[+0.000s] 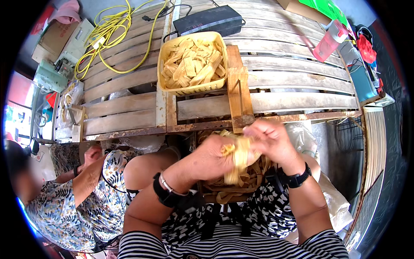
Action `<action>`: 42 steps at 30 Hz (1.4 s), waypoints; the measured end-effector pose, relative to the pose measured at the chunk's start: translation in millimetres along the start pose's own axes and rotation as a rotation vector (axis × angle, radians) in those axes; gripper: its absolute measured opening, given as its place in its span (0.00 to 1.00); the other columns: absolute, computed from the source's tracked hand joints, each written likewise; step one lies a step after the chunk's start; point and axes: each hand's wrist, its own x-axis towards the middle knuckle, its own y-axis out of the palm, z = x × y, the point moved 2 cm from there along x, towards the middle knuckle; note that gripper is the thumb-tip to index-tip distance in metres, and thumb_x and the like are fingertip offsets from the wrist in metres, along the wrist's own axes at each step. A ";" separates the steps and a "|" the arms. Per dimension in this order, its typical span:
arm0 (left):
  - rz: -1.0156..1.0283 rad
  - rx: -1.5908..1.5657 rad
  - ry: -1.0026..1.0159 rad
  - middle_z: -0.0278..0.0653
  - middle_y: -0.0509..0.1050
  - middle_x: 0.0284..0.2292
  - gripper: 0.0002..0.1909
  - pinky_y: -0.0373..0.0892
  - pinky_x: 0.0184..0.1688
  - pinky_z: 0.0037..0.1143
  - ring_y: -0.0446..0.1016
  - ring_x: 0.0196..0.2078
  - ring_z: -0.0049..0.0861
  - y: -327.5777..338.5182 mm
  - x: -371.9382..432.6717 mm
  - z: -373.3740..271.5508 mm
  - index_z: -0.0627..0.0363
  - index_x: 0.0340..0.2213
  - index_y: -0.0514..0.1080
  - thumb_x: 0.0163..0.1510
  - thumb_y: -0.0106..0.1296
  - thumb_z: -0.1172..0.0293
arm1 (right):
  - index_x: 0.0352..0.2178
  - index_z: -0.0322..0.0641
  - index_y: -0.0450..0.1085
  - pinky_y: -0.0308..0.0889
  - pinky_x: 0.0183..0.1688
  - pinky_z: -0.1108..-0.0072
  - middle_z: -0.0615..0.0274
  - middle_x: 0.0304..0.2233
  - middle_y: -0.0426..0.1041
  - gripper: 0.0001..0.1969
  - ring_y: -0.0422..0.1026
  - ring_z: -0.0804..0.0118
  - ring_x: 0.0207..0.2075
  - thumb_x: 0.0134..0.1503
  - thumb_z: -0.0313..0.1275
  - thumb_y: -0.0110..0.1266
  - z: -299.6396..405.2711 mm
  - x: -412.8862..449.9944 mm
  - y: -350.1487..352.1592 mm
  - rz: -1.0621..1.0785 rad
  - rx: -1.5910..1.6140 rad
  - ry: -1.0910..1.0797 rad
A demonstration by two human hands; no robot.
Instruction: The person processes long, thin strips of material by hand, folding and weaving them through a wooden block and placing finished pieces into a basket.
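Note:
My left hand [215, 157] grips a bundle of pale yellow, ribbon-like strips [241, 153], with a small folded end poking out by the thumb. My right hand [273, 140] meets it from the other side, its fingers pinching the strip; motion blurs both the fingertips and the bundle. Beneath my hands, on my lap, a container of loose brownish-yellow strips [249, 179] is partly covered. Beyond them, a yellow plastic basket [190, 91] on the slatted table holds a heap of short folded bundles [190, 63].
A wooden block fixture [239, 87] stands at the rusty table edge [200, 127]. Behind the basket lies a black power unit [210, 21]. A coiled yellow cable [113, 35] and a pink bottle [330, 42] are on the table. Another person [81, 194] sits close at my left.

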 end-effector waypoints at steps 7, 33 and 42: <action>-0.448 1.048 0.789 0.32 0.69 0.24 0.10 0.66 0.33 0.30 0.70 0.27 0.29 -8.7 11.8 10.8 0.52 0.27 0.76 0.36 0.59 0.68 | 0.26 0.43 0.68 0.53 0.17 0.90 0.76 0.17 0.62 0.02 0.59 0.83 0.17 0.50 0.28 0.54 -9.5 -10.5 25.0 0.225 1.005 0.712; -0.707 -0.250 0.415 0.40 0.71 0.37 0.07 0.69 0.36 0.21 0.72 0.35 0.24 -53.6 -11.2 -8.4 0.65 0.25 0.71 0.54 0.49 0.73 | 0.19 0.39 0.64 0.41 0.14 0.85 0.76 0.08 0.50 0.24 0.44 0.81 0.10 0.59 0.47 0.41 -9.4 -13.9 15.0 0.172 0.870 0.427; -0.347 -0.349 -0.008 0.32 0.71 0.24 0.09 0.65 0.27 0.15 0.69 0.25 0.14 -27.5 11.7 21.4 0.60 0.31 0.70 0.48 0.58 0.73 | 0.25 0.38 0.68 0.46 0.16 0.90 0.74 0.14 0.60 0.17 0.50 0.84 0.14 0.57 0.43 0.50 -3.5 -3.6 30.6 0.041 0.789 0.510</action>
